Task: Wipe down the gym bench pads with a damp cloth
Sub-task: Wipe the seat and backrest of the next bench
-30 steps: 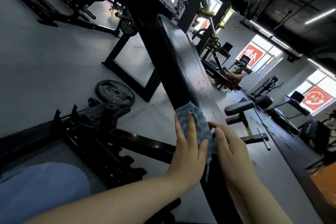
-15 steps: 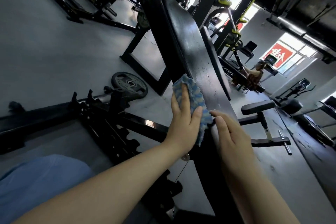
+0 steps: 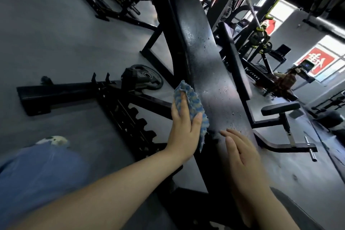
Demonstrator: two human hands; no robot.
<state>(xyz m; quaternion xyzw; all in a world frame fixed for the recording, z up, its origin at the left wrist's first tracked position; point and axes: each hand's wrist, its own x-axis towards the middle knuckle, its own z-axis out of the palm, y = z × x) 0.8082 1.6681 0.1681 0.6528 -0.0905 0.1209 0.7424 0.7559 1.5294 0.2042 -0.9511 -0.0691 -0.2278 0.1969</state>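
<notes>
A long black bench pad (image 3: pixel 201 46) runs up and away from me, its surface wet with droplets. A blue and pale checked cloth (image 3: pixel 194 104) lies against the pad's left edge. My left hand (image 3: pixel 183 127) presses the cloth flat to that edge with straight fingers, thumb alongside. My right hand (image 3: pixel 240 151) rests flat on the pad's near face just to the right of the cloth, fingers straight, holding nothing.
Under the pad a black steel frame with a notched adjuster (image 3: pixel 130 117) spreads over the grey floor. A weight plate (image 3: pixel 145 76) lies on the floor at left. A second bench with a roller pad (image 3: pixel 280 108) stands to the right. A barbell rack (image 3: pixel 248 2) rises behind.
My left hand has slid the cloth further up the pad's left edge. My right hand stays flat low on the pad, a gap now between it and the cloth.
</notes>
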